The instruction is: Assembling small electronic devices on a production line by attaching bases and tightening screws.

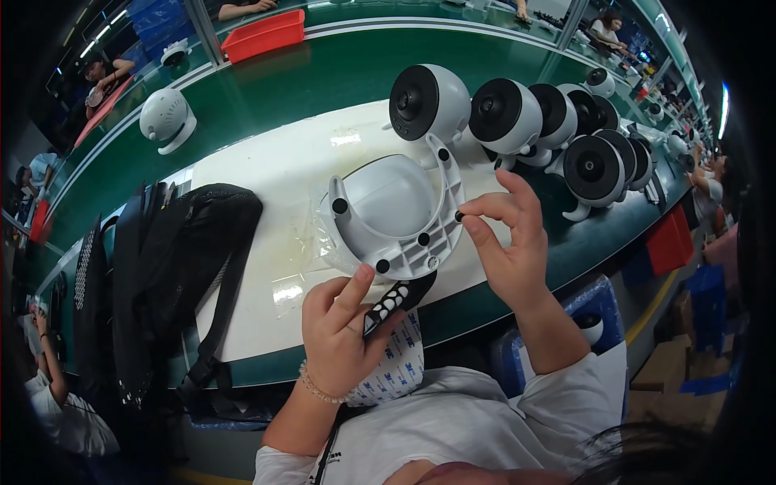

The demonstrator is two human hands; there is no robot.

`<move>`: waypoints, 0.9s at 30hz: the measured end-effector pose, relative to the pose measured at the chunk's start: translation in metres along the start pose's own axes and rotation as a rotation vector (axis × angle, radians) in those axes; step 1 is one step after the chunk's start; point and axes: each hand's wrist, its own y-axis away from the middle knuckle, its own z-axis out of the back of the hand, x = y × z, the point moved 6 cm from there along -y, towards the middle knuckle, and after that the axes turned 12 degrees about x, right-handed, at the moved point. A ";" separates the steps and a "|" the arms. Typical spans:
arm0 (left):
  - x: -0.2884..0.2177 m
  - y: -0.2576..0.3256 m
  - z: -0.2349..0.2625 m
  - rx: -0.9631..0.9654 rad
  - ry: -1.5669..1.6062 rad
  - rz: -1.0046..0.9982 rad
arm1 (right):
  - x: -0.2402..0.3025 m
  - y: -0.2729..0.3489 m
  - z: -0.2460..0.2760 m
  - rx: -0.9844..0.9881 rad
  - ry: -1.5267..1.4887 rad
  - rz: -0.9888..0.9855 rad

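A white rounded camera housing (pixel 388 198) lies upside down on the pale work mat, its curved ribbed base (pixel 404 257) facing up. Several round black pads sit on the base, one of them a foot pad (pixel 423 239) near its middle. My left hand (pixel 335 323) grips a black strip of adhesive pads (pixel 390 302) with white round gaps, while its index fingertip touches the pad at the base's near left. Between thumb and forefinger, my right hand (pixel 513 246) pinches a small black pad (pixel 459 216) at the base's right side. White backing paper with blue print (pixel 402 364) hangs below the strip.
Several white ball-shaped cameras with black fronts (pixel 497 117) stand at the back right. Another white unit (pixel 166 117) stands far left. A black mesh bag (pixel 190 250) lies left of the mat (pixel 283 162). A red bin (pixel 263 36) is at the back; co-workers sit around.
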 end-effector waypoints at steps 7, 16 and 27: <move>0.000 0.000 -0.002 0.009 -0.016 -0.004 | 0.022 0.007 0.002 -0.020 0.373 0.199; 0.002 0.002 -0.002 -0.018 -0.031 -0.007 | 0.033 0.013 0.004 0.061 0.473 0.163; 0.002 0.002 -0.002 -0.022 -0.025 -0.024 | 0.007 0.022 0.003 -0.044 -0.330 -0.084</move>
